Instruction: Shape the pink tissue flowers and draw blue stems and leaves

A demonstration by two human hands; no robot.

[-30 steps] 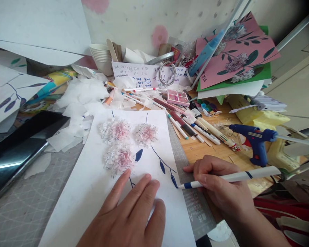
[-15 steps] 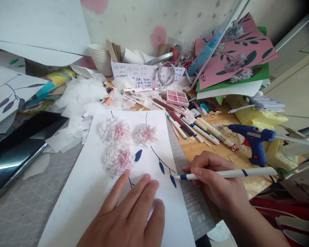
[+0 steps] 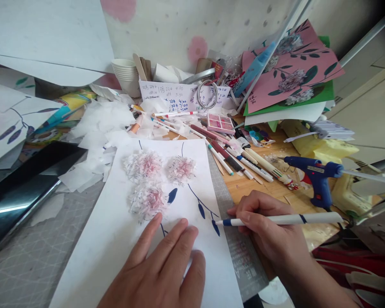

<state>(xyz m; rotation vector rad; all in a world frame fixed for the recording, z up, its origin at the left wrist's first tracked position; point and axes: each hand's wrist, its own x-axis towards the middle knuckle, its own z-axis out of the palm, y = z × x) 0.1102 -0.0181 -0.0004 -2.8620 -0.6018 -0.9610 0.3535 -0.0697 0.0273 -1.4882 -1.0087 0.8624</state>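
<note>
A white sheet of paper (image 3: 93,239) lies on a grey cutting mat (image 3: 22,273). Three fluffy pink-and-white paper flowers (image 3: 149,199) are fixed on its upper part, with dark blue stems and leaves drawn around them. My left hand (image 3: 167,265) rests flat on the sheet, fingers spread, one fingertip at the lowest flower's edge. In my right hand (image 3: 269,226) is a white marker with blue bands (image 3: 285,219), held almost level. Its tip touches or nearly touches the lowest blue leaf (image 3: 215,228) on the right-hand stem.
A black phone (image 3: 25,192) lies at left, near crumpled white tissue (image 3: 99,119). Several loose pens (image 3: 227,158) spread behind the sheet beside a pink palette (image 3: 220,123). A blue glue gun (image 3: 321,171) stands at right. Paper cups (image 3: 126,77) and pink flower artwork (image 3: 295,68) are at the back.
The marker tip has shifted very slightly at the lowest right leaf. My left hand stays flat on the sheet. The camera view has moved a little.
</note>
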